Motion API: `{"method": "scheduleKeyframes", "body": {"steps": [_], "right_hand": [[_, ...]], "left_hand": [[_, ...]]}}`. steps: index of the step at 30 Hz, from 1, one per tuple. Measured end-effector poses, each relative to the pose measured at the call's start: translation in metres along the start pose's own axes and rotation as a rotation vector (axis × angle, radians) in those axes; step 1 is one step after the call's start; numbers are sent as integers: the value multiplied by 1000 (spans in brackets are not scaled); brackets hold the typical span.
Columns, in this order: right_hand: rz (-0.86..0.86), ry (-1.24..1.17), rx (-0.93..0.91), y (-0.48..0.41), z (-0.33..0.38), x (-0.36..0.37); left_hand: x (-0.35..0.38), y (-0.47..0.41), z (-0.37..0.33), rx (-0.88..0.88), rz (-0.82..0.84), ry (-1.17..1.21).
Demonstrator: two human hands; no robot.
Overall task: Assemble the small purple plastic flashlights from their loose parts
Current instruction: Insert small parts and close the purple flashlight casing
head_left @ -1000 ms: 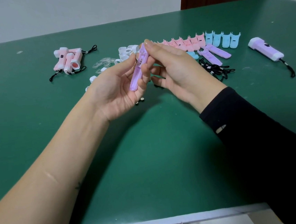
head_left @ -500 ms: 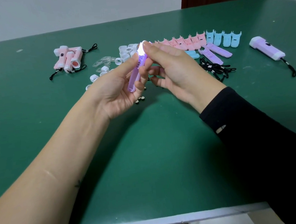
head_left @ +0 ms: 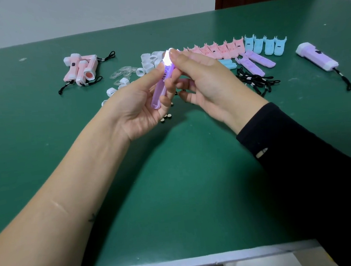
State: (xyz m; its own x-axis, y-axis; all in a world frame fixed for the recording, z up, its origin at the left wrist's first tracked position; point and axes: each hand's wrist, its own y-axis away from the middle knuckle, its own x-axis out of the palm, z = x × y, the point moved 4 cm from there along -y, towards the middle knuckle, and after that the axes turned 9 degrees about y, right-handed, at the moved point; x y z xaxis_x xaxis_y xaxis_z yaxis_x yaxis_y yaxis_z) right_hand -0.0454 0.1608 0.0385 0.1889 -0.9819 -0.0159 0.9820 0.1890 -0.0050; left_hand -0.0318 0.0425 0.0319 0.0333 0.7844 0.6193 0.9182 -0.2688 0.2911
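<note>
The left hand (head_left: 138, 108) grips the purple flashlight (head_left: 161, 87) round its lower half, while the right hand (head_left: 206, 80) pinches its glowing top end. A dark mark beside the right thumb is too blurred to read. Small metal discs (head_left: 166, 118) lie just beneath the left fingers.

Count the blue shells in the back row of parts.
4. The leftmost blue shell sits beside the pink shells; the second, third and rightmost follow side by side to the row's right end. Another blue piece lies nearer, partly hidden by the right hand.
</note>
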Motion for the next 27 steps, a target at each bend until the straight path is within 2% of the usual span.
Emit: {"method": "scheduleKeyframes", "body": {"steps": [14, 21, 27], "right_hand": [[5, 9, 6, -2, -2, -1], [-22, -116, 50, -5, -3, -3], [-11, -116, 46, -6, -4, -3]], "left_hand": [[-1, 0, 0, 0, 4, 12], [6, 2, -1, -40, 83, 125], [7, 3, 0, -29, 72, 137]]}}
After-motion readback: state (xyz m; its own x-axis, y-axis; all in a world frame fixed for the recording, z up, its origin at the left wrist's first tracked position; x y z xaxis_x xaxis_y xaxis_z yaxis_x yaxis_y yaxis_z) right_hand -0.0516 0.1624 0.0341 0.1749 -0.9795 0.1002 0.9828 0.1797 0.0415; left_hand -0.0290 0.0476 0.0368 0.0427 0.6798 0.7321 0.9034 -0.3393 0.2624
